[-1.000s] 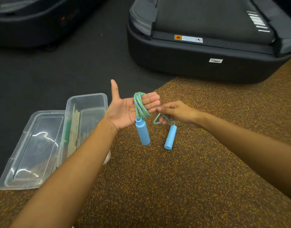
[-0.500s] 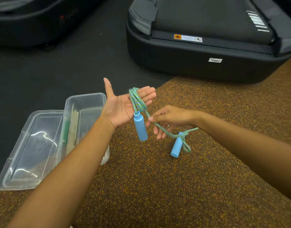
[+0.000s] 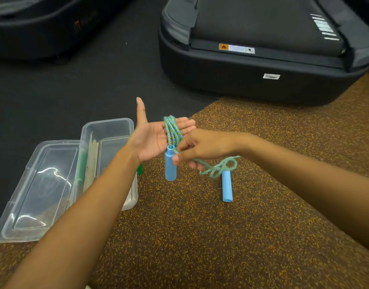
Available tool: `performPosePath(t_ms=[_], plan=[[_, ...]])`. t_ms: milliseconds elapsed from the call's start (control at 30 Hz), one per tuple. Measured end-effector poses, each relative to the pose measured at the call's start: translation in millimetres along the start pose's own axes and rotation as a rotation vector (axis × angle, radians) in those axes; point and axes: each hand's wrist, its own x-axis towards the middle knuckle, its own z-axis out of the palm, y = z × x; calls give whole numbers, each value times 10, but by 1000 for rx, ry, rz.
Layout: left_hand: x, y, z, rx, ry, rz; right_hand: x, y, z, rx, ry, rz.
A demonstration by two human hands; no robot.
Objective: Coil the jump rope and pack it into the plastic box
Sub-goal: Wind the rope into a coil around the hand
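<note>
My left hand (image 3: 152, 140) is held palm up with the thumb raised, and the green-and-blue jump rope (image 3: 172, 130) is wound in several turns around its straight fingers. One blue handle (image 3: 170, 165) hangs below that palm. My right hand (image 3: 204, 147) pinches the free rope just beside the hanging handle. From it a loose, looped length of rope (image 3: 217, 167) runs right to the second blue handle (image 3: 227, 188), which dangles near the floor. The clear plastic box (image 3: 108, 130) stands open on the floor to the left, partly behind my left forearm.
The box's clear lid (image 3: 39, 184) lies flat to its left. A green and a pale strip (image 3: 89, 163) sit inside the box. A black treadmill base (image 3: 262, 80) stands ahead on the right, another dark machine (image 3: 33, 28) at far left. Brown speckled flooring (image 3: 200, 236) lies below my arms.
My right hand has moved left and up to the hanging handle, drawing the free rope along. The second handle has dropped lower and swung right, with the slack forming loops.
</note>
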Motion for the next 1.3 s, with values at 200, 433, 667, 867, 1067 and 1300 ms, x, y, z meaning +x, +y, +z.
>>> performPosePath(t_ms=[200,433,667,867,1067,1300], plan=[[-8,-70,24,168,-80,-159,-46,-7,-188,-61,200,-72],[56,-182,123,237,-257,-348,-51,104,-269,-157,356,-79],[67,-212,120,261,-308,-432,-64,256,-317,-22,391,-76],[44,-177,155,219,-395,-419,-53,374,-279,207,441,-87],[63,-119,79,51,-514,-321,-50,519,-253,372,470,-49],[39,-48,-28,-283,-703,-153,-48,625,-159,399,392,-15]])
